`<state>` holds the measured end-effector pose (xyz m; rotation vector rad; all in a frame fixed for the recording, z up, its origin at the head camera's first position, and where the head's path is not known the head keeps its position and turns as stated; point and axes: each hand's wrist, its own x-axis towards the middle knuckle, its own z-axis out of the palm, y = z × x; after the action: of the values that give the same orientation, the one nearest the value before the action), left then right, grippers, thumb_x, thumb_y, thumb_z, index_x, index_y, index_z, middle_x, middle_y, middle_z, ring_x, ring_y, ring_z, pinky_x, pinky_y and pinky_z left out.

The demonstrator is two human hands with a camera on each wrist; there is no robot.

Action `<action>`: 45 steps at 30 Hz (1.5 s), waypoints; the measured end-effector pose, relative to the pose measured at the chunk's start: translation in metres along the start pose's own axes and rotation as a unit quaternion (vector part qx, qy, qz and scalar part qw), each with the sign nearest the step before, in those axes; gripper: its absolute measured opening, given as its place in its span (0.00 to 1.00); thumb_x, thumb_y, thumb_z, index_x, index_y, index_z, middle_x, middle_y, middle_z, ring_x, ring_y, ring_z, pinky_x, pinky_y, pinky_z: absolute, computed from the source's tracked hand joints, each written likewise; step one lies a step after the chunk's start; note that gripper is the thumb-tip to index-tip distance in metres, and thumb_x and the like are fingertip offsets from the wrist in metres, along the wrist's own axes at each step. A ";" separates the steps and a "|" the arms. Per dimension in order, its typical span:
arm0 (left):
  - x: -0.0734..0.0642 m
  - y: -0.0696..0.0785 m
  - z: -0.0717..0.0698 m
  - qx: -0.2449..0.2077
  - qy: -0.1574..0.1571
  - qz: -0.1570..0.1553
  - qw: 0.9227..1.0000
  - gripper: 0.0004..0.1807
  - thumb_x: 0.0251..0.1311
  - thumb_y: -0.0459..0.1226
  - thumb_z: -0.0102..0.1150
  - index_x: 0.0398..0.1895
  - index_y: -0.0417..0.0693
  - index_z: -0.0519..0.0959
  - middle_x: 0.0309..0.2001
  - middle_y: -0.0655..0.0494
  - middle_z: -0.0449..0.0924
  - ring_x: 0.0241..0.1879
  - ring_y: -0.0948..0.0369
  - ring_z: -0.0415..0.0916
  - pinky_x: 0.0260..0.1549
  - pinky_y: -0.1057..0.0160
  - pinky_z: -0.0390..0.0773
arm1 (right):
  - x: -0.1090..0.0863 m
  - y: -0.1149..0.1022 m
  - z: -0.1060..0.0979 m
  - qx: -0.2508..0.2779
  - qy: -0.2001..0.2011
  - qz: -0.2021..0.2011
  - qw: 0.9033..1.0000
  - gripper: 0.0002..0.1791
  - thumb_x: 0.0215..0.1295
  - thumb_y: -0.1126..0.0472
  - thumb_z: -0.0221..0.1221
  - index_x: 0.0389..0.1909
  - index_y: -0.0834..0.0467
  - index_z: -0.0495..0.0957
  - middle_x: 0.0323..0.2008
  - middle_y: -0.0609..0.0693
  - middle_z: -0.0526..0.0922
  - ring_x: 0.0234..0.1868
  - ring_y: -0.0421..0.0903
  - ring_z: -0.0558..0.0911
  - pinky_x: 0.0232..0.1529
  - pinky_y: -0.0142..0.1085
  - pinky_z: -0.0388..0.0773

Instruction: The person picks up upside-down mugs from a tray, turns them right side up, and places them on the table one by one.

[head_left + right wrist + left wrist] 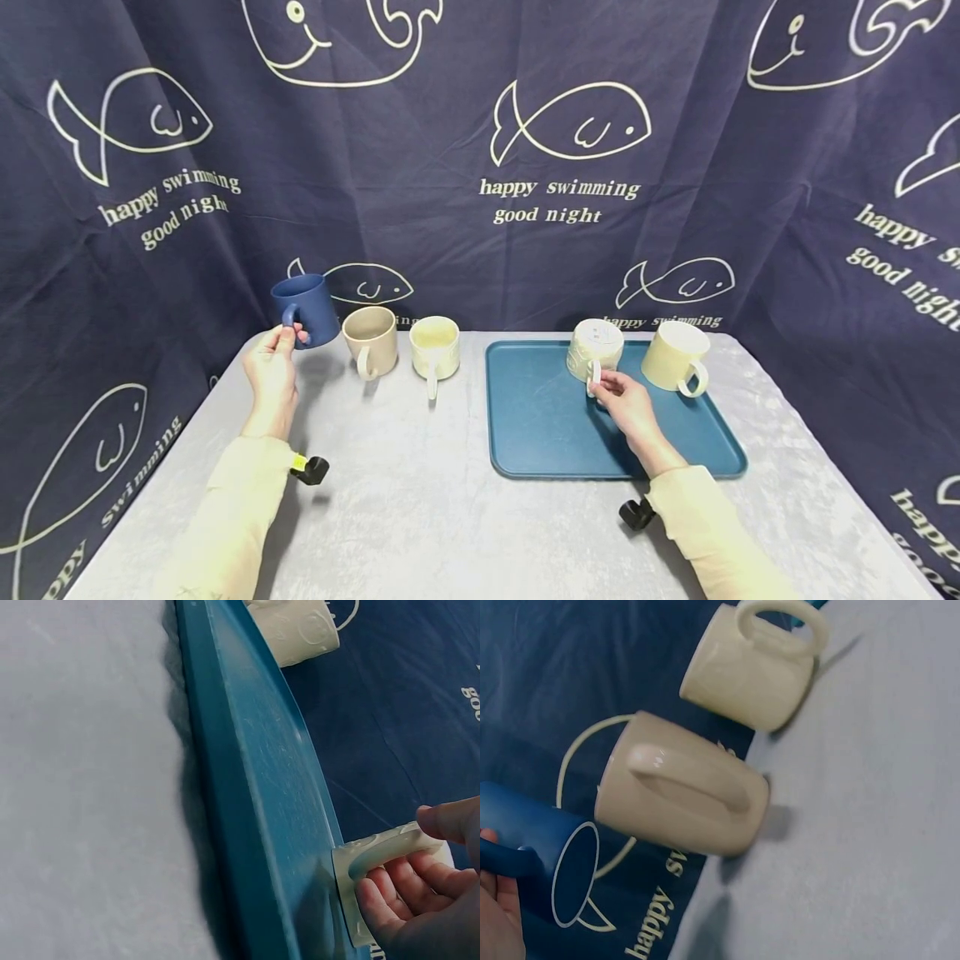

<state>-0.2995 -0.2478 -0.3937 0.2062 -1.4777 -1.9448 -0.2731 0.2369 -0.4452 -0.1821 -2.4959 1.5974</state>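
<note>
My left hand [272, 379] grips the handle of a dark blue mug [313, 310], held up over the table's far left. In the left wrist view the blue mug [551, 847] shows its pale-edged base. Beside it, a beige mug [372, 342] and a pale yellow mug [442, 360] stand upright, handles toward me. My right hand [628, 408] pinches the handle of an embossed cream mug [585, 354]. This mug is bottom up, a label on its base, over the back of the blue tray [532, 417]. In the right wrist view, fingers wrap its handle [390, 851].
Another yellow mug [663, 360] sits at the tray's back right, its handle toward the front right. A grey-white cloth [420, 500] covers the table. Dark blue curtains [450, 250] with fish drawings hang behind and along both sides.
</note>
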 end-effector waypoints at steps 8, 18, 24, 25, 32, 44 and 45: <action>0.011 -0.017 -0.005 -0.003 0.020 -0.016 1.000 0.14 0.64 0.28 0.52 0.25 0.54 0.81 0.20 0.68 0.81 0.25 0.72 0.78 0.40 0.76 0.71 | 0.004 0.002 0.002 -0.055 0.018 -0.016 0.998 0.15 0.62 0.61 0.60 0.45 0.68 0.78 0.39 0.60 0.83 0.31 0.31 0.73 0.31 0.22 0.72; 0.016 -0.034 -0.012 0.006 0.043 -0.043 0.998 0.09 0.63 0.29 0.53 0.29 0.44 0.82 0.18 0.68 0.80 0.24 0.72 0.78 0.40 0.76 0.71 | 0.003 0.000 0.004 -0.081 0.028 -0.029 0.996 0.14 0.61 0.61 0.62 0.43 0.68 0.80 0.39 0.61 0.83 0.33 0.36 0.75 0.32 0.25 0.71; 0.018 -0.042 -0.016 0.006 0.040 -0.067 0.997 0.12 0.64 0.28 0.52 0.25 0.48 0.79 0.20 0.68 0.81 0.23 0.72 0.78 0.38 0.76 0.73 | 0.005 0.000 0.004 -0.084 0.026 -0.032 0.996 0.14 0.62 0.62 0.61 0.43 0.67 0.80 0.39 0.61 0.84 0.33 0.36 0.75 0.33 0.26 0.71; 0.018 -0.043 -0.017 0.007 0.040 -0.072 0.997 0.11 0.64 0.28 0.52 0.26 0.48 0.79 0.20 0.68 0.81 0.23 0.72 0.79 0.38 0.76 0.73 | 0.005 0.000 0.004 -0.083 0.025 -0.033 0.996 0.14 0.62 0.62 0.61 0.43 0.67 0.80 0.39 0.61 0.84 0.33 0.36 0.76 0.33 0.26 0.71; 0.016 -0.048 -0.020 0.034 0.045 -0.086 0.995 0.06 0.64 0.30 0.52 0.31 0.43 0.79 0.20 0.70 0.80 0.24 0.73 0.78 0.39 0.78 0.73 | 0.004 0.000 0.003 -0.082 0.023 -0.032 0.996 0.14 0.61 0.62 0.61 0.43 0.68 0.80 0.39 0.61 0.84 0.33 0.35 0.76 0.33 0.25 0.72; 0.006 -0.051 -0.018 0.096 0.039 -0.123 0.987 0.05 0.64 0.31 0.53 0.36 0.38 0.78 0.17 0.74 0.78 0.26 0.75 0.77 0.43 0.75 0.73 | 0.003 0.004 0.002 -0.079 0.028 -0.032 0.996 0.14 0.56 0.64 0.65 0.41 0.68 0.80 0.37 0.61 0.83 0.31 0.35 0.76 0.31 0.24 0.73; 0.005 -0.051 -0.018 0.105 0.040 -0.126 0.986 0.05 0.64 0.32 0.53 0.36 0.38 0.78 0.17 0.75 0.77 0.26 0.75 0.77 0.44 0.74 0.73 | 0.003 0.004 0.002 -0.082 0.028 -0.030 0.996 0.14 0.56 0.64 0.65 0.41 0.68 0.80 0.37 0.61 0.83 0.31 0.36 0.76 0.31 0.25 0.72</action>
<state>-0.3153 -0.2586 -0.4443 0.5839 -1.6682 -1.9461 -0.2766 0.2378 -0.4492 -0.1686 -2.5641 1.3466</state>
